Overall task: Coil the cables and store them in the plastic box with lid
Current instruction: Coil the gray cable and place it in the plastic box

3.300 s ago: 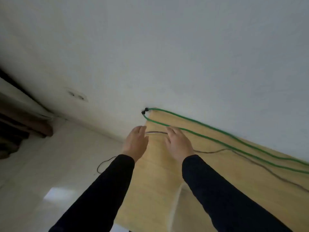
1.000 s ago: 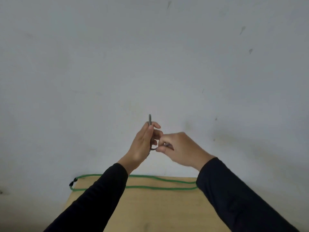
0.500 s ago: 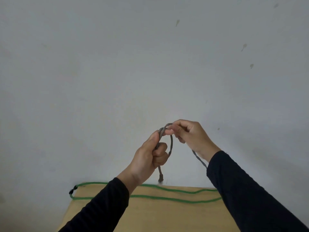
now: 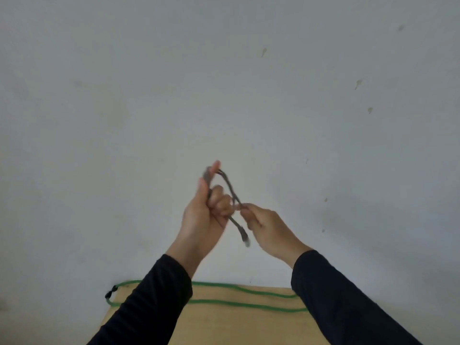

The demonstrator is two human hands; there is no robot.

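The left hand [image 4: 204, 220] is closing around the grey cable [image 4: 230, 189], its thumb and forefinger standing up with a first loop running over them, while the right hand [image 4: 268, 230] is pinching the same cable just beside the left knuckles. Both are being held up in front of the wall [image 4: 224, 83], well above the worktop [image 4: 236, 327].

The cable's loop is rising from the left fist, arching over the raised fingertips and slanting down toward the right hand's pinch, so its long axis is running steeply, nearly upright. The plug end [image 4: 245, 236] is dangling free between the two wrists, pointing down and slightly right.

Judging from this, the loop looks loose: if the left thumb relaxes, it could slip off the fingertips and the coil would fall open. The swinging plug could also catch in the next turn and tangle it.

The green cable [image 4: 249, 298] is lying uncoiled in two long runs along the worktop's far edge, its black ends [image 4: 110, 291] overhanging the far left corner. No plastic box is in sight.
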